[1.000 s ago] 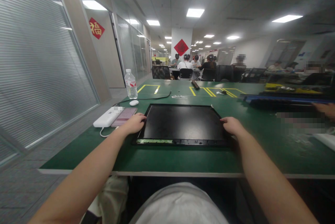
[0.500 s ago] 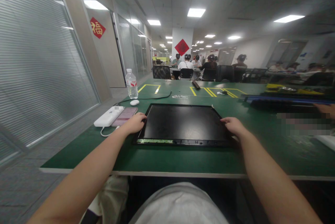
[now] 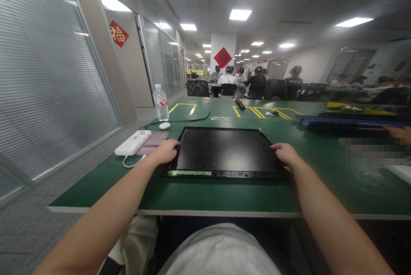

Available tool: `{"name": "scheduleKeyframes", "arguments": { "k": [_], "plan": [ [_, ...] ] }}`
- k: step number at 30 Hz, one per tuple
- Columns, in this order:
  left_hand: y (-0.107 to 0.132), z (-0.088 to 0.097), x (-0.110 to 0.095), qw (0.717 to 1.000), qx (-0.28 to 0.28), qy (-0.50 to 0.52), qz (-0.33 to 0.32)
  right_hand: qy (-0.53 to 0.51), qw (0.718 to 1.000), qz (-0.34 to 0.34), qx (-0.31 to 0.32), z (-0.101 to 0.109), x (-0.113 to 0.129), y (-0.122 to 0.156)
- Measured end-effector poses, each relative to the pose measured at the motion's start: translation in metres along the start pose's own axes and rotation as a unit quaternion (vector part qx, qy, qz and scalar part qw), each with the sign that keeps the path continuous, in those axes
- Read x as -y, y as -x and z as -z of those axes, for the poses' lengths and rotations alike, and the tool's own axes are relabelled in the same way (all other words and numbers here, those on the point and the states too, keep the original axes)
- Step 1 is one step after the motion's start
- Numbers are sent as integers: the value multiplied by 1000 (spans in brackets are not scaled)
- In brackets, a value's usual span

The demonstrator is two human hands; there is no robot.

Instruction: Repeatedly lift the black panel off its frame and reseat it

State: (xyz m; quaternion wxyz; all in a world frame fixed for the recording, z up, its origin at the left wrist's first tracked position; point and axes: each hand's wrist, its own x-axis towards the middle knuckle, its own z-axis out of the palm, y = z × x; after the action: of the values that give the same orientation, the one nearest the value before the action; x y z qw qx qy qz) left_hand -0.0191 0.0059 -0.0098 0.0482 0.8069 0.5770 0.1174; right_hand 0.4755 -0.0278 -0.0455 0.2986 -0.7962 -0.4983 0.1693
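Observation:
A black flat screen panel (image 3: 223, 150) lies face up on the green table (image 3: 224, 193) in front of me. My left hand (image 3: 165, 151) grips its left edge, fingers curled round the frame. On the right edge sits my right hand (image 3: 285, 154), its fingers closed over the frame too. A pale strip runs along the panel's near left edge.
Left of the panel lie a phone (image 3: 153, 142), a white power bank (image 3: 132, 143) with a cable, a white mouse (image 3: 165, 125) and a water bottle (image 3: 160, 103). Another person's hand (image 3: 398, 133) and dark panels (image 3: 346, 124) are at the right. People sit at tables behind.

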Motion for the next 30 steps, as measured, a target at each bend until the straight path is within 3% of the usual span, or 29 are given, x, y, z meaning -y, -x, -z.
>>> {"name": "scheduleKeyframes", "arguments": {
  "k": [16,22,25,30],
  "plan": [
    [2,-2,4,987,8,145,65,0,1000,-4,-1,-2,-4,-5],
    [0,-6,6,970,-24,229,72,-7,1000,-6,-4,-3,-5,-5],
    [2,-2,0,950,-30,298,86,-4,1000,-6,-10,-4,-4,-4],
    [6,7,-13,881,-22,459,115,1,1000,5,-23,-5,-5,-5]
  ]
}}
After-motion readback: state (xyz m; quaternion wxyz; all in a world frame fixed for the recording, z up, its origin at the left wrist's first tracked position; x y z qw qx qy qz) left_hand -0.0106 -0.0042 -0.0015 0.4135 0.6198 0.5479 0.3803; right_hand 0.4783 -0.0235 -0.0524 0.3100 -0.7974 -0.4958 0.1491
